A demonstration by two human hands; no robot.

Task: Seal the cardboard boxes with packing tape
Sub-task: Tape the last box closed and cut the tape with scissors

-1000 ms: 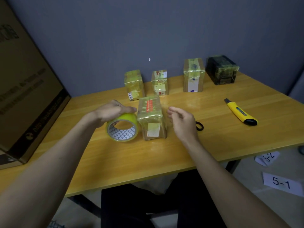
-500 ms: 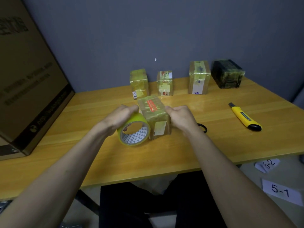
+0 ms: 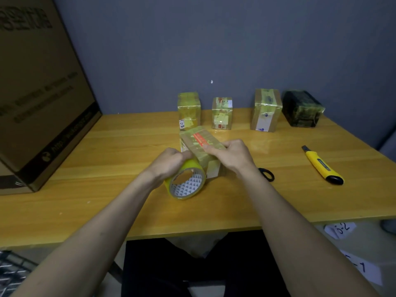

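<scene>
the tape roll [image 3: 186,181] under the left hand [image 3: 169,162] is yellow, its core white with a grey triangle pattern. the box [image 3: 202,146] between the hands is brown under yellowish tape, with a red strip on top just beyond the right hand [image 3: 232,154] and a white label on its near end. beyond the hands stand three more brown boxes [image 3: 222,113] in yellow tape and a black one [image 3: 302,108]. the knife [image 3: 321,166] well right of the right hand is yellow with a black end. by the right wrist lies a black ring [image 3: 266,174]. the table [image 3: 107,172] is orange-yellow wood, the wall [image 3: 214,39] blue-grey.
</scene>
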